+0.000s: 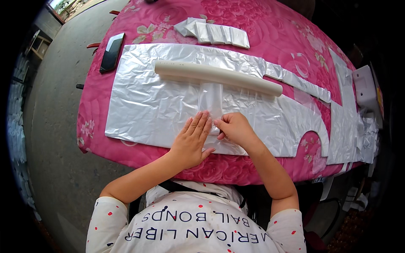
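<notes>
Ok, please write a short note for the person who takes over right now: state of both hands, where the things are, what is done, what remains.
Left hand: open, flat, pressing on the clear plastic strip.
Right hand: fingers curled, pinching the strip's near end.
The strip lies on the silver foil sheet and runs up under the white tube, all on the pink flowered cloth.
Done, it seems: a row of folded silver pieces at the far edge.
Left: the strip in hand is not yet folded. More silver sheets lie to the right.
</notes>
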Demonstrator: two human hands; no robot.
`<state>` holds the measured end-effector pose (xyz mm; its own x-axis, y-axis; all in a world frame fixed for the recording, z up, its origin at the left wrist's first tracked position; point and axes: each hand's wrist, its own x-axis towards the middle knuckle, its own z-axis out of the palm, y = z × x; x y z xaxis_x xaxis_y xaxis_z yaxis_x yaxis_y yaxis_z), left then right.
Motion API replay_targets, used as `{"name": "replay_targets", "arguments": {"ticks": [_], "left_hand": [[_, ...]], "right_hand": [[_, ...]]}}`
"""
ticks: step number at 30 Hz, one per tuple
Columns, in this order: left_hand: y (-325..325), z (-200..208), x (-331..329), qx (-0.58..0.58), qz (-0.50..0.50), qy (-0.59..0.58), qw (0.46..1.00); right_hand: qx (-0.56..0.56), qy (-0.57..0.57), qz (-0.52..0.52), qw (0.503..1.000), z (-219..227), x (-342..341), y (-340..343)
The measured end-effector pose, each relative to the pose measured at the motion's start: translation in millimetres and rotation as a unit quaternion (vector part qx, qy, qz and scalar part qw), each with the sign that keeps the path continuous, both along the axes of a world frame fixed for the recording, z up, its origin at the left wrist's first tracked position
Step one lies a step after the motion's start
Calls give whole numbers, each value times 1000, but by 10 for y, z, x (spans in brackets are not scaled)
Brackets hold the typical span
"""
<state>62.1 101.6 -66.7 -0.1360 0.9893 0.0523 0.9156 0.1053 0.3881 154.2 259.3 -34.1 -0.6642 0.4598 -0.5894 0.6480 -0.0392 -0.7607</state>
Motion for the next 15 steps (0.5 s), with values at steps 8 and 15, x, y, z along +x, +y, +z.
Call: {"name": "replay_targets", "arguments": {"ticks": [8,15], "left_hand": [[82,18,1,7,31,29,999],[193,-29,-215,67,-7,114,991]], "right_hand": [[525,230,124,810,-204,243,-148],[528,294,308,735,-247,129,322]]}}
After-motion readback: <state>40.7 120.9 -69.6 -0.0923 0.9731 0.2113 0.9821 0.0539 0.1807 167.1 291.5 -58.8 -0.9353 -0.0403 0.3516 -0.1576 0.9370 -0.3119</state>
